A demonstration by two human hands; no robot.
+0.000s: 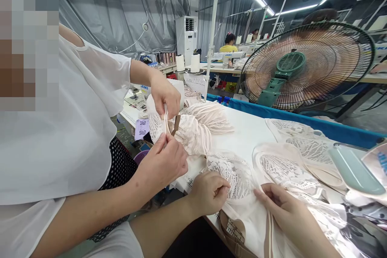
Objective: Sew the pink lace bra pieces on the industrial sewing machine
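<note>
A pale lace bra (231, 171) lies spread in front of me at the table's near edge. My left hand (210, 193) is closed at the left side of its lace cup, the fingers curled and pinching near the cup's edge. At the cup's other side, my right hand (281, 211) pinches the pale fabric between thumb and fingers. Tan straps hang below the bra. To the left, a co-worker's two hands (165, 161) grip the edge of another pale lace piece (155, 123).
More lace pieces (199, 133) are heaped behind my left hand, and others (287, 165) lie to the right. A pale green flat object (356, 167) sits at the right. Beyond the blue-edged table (242, 123) stands a large fan (290, 64). White thread cones (195, 63) stand behind.
</note>
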